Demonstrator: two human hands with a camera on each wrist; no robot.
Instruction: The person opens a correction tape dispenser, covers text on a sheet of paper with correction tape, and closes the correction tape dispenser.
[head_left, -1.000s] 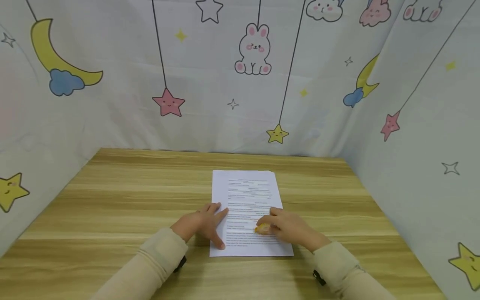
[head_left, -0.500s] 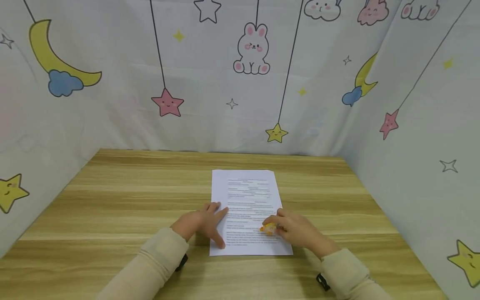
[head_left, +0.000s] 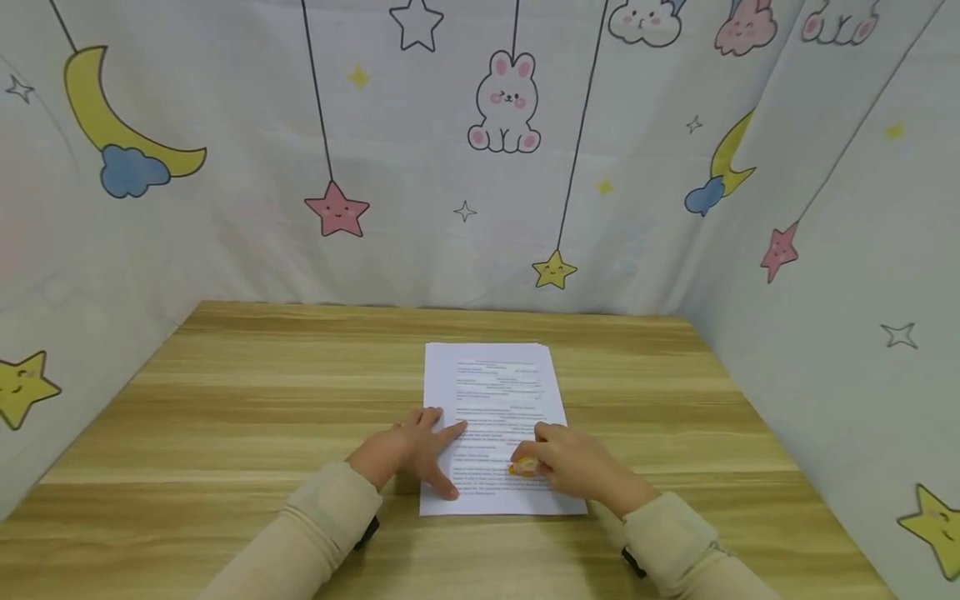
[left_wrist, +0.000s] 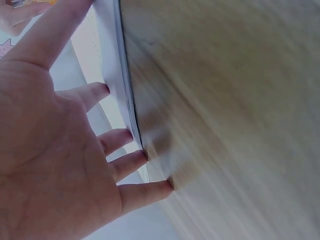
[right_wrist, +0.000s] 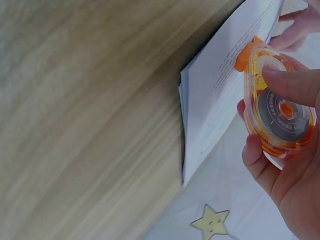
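Note:
A stack of printed paper lies on the table, its top sheet showing lines of text broken by several white strips. My right hand grips an orange, see-through correction tape, thumb on one face and fingers round the other side. The orange tip of the tape is at the lower part of the text; whether it touches the sheet is hard to tell. With fingers spread, my left hand rests on the left edge of the stack. In the left wrist view its fingertips lie along the paper's edge.
The wood-grain table reaches back to a white curtain printed with stars, moons and rabbits. The same cloth hangs at both sides. A dark strap shows below the right cuff.
The correction tape in my right hand moves right, then back left and slightly nearer to me. My left hand stays on the paper, shifting slightly to the right.

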